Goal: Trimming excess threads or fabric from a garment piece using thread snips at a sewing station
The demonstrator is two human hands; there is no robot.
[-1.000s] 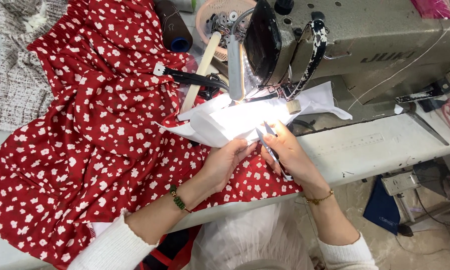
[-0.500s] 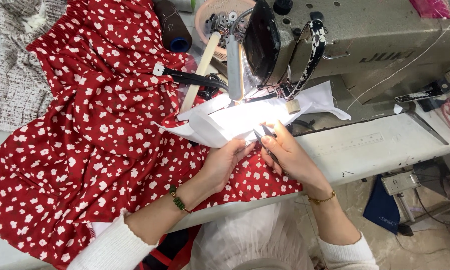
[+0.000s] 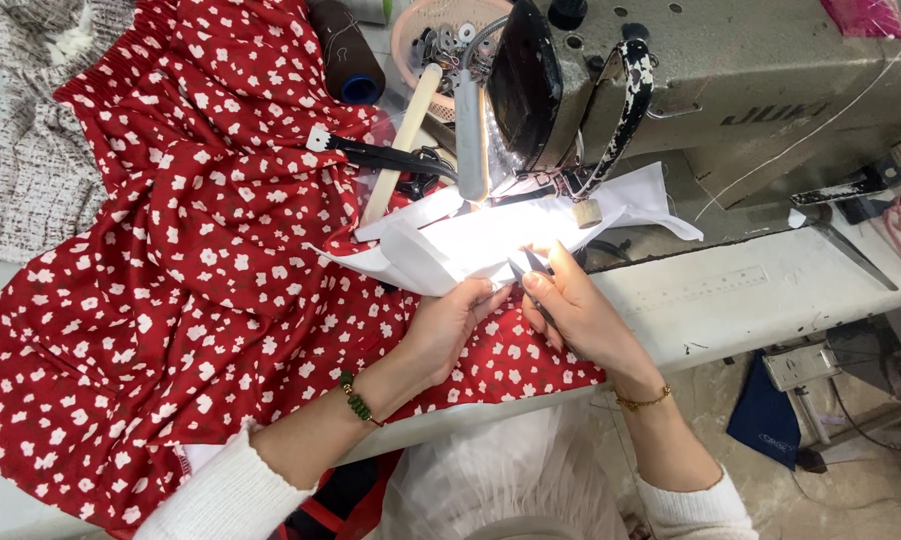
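The left hand (image 3: 450,325) pinched the near edge of a white fabric piece (image 3: 470,245), thumb and fingers closed on it. The right hand (image 3: 580,315), just beside the left and touching the same edge, was closed around small thread snips (image 3: 526,270), whose dark blades pointed away from the palm toward the brightly lit cloth. Beyond both hands the white piece ran under the head of a grey industrial sewing machine (image 3: 750,90), where a lamp washed out the detail. Under the left wrist, and spreading far out to its left, lay a red dress fabric with small white flowers (image 3: 170,300), bunched in folds over the bench (image 3: 730,300). Past the left hand's fingertips, black scissors (image 3: 390,158) and a pale wooden stick (image 3: 400,140) rested on the red cloth, with a dark brown thread cone (image 3: 345,50) further off. A green bead bracelet (image 3: 353,397) circled the left wrist, a thin gold chain (image 3: 642,401) the right.
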